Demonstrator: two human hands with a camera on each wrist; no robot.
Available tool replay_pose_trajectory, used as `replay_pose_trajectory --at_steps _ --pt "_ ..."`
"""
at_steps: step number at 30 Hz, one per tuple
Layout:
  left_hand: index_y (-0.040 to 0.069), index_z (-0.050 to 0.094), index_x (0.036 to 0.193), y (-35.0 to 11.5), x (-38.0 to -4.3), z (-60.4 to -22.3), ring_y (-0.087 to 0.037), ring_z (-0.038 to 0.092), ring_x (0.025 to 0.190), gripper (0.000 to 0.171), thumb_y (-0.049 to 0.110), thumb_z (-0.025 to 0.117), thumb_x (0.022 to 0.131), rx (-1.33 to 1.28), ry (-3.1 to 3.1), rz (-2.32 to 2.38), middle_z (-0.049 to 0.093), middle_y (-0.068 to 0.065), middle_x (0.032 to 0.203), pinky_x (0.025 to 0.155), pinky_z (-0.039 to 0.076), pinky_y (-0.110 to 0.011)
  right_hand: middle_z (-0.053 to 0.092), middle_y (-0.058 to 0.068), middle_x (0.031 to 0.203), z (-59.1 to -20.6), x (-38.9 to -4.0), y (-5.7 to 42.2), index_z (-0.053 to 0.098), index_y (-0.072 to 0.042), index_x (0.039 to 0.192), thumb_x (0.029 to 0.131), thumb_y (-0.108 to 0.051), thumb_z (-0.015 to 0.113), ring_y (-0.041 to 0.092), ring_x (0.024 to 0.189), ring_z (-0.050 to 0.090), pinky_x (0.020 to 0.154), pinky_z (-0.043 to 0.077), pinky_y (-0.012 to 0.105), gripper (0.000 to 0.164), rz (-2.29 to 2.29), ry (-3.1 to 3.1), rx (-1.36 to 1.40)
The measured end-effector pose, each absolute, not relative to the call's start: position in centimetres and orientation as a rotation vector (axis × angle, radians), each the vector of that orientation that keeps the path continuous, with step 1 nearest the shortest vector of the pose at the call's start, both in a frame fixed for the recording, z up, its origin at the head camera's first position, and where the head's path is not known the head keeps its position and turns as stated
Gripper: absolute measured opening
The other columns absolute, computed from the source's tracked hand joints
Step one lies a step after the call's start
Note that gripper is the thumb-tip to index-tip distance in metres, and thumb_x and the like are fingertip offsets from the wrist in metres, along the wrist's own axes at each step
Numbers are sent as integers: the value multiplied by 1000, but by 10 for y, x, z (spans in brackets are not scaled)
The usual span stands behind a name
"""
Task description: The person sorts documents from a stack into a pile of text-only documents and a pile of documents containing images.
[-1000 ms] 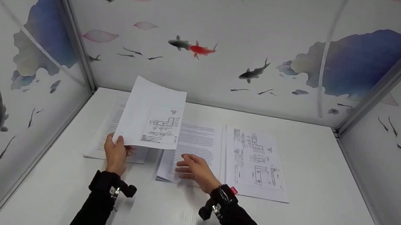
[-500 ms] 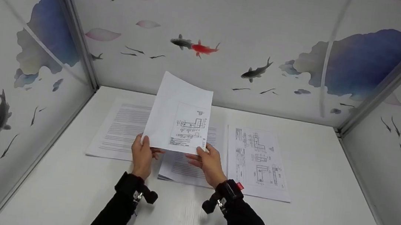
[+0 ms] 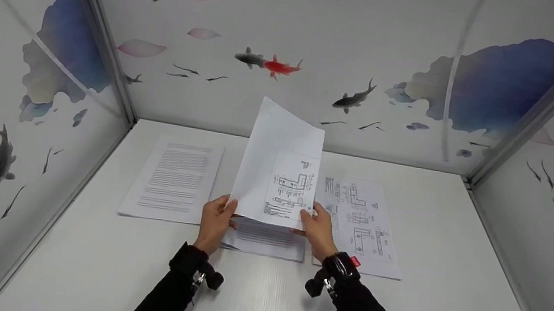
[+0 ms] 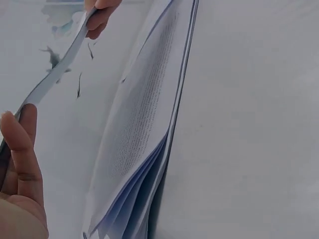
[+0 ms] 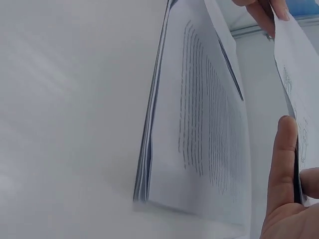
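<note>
A sheaf of white paper (image 3: 277, 150) with a technical drawing printed near its lower right is held up and tilted above the table. My left hand (image 3: 214, 221) pinches its lower left corner, thumb on the front and fingers behind. At the lower right corner my right hand (image 3: 319, 231) pinches it the same way. Below it lies a stack of text pages (image 3: 268, 239), partly hidden by the raised paper. In the left wrist view the sheets of that stack (image 4: 144, 189) fan apart at one corner.
To the left lies another pile of text pages (image 3: 174, 181). On the right is a pile topped by a sheet of technical drawings (image 3: 359, 226). The white table (image 3: 261, 303) is bounded by printed panels, with a back wall (image 3: 180, 94) close behind the piles.
My left hand has carried the paper from above the left pile rightward over the middle stack. My right hand has come up and taken hold of its right corner, and both have shifted right.
</note>
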State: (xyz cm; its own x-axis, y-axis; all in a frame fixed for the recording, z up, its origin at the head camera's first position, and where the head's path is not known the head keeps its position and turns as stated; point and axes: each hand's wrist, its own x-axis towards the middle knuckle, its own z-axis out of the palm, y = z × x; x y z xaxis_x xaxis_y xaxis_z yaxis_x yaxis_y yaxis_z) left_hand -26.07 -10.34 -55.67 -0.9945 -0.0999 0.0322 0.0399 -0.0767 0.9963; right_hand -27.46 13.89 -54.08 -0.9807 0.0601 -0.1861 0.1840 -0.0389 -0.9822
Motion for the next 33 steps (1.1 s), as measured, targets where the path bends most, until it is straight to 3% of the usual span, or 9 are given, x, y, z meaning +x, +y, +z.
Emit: replay_pose_trajectory --at_steps 4,9,13,16,19,22,25,29,33 --pt "-8 51 136 -92 -261 -555 -20 62 67 43 11 60 98 13 -2193 -2184 65 -17 91 52 51 -27 64 18 116 -538 -275 156 49 -4 137 101 -11 47 20 90 67 73 59 37 36 -2129 2163 351" --pt "0 49 135 -76 -259 -556 -40 68 71 40 10 59 98 -175 -2333 -2196 72 -20 90 43 40 -22 64 12 117 -535 -277 181 55 -9 133 100 -18 50 18 92 63 73 52 30 35 -2039 2238 470" --pt "2 46 136 -60 -256 -559 -47 67 71 37 7 54 100 -271 -2389 -2212 68 -15 72 38 33 -20 62 12 118 -534 -278 199 53 -10 134 100 -18 49 18 92 62 73 51 30 36 -2010 2246 501" --pt "-2 48 116 -47 -256 -561 -37 68 59 18 11 47 104 -287 -2405 -2226 54 -7 60 38 32 -18 61 11 121 -536 -278 210 51 -11 137 98 -15 49 17 93 60 73 50 29 39 -1999 2259 524" --pt "-4 45 105 -36 -256 -562 -22 63 48 22 17 40 107 -279 -2406 -2268 52 -8 65 39 34 -19 59 12 122 -538 -277 220 52 -8 136 95 -12 48 16 90 59 72 48 28 41 -2001 2273 564" --pt "-3 50 115 -27 -253 -561 -14 59 43 26 18 38 107 -274 -2396 -2327 64 -21 77 38 36 -21 59 12 119 -542 -276 229 53 -5 134 93 -9 46 14 87 57 69 47 26 41 -2007 2273 599" --pt "-1 52 123 -19 -252 -562 -12 58 42 26 14 41 106 -257 -2423 -2315 67 -34 88 37 36 -20 56 11 118 -545 -275 238 52 -4 133 94 -9 43 13 86 54 66 45 24 41 -2006 2273 603" --pt "-1 52 127 -11 -253 -561 -12 59 42 27 11 45 104 -220 -2494 -2251 67 -33 91 36 36 -19 53 11 122 -547 -274 249 50 -4 134 95 -10 41 16 89 49 62 38 23 40 -1967 2297 603" --pt "2 46 138 -2 -255 -557 -12 60 44 38 10 49 100 -184 -2598 -2228 71 -26 94 37 37 -20 50 13 132 -550 -274 261 46 -3 138 95 -10 39 21 106 45 76 38 26 44 -1929 2307 633"
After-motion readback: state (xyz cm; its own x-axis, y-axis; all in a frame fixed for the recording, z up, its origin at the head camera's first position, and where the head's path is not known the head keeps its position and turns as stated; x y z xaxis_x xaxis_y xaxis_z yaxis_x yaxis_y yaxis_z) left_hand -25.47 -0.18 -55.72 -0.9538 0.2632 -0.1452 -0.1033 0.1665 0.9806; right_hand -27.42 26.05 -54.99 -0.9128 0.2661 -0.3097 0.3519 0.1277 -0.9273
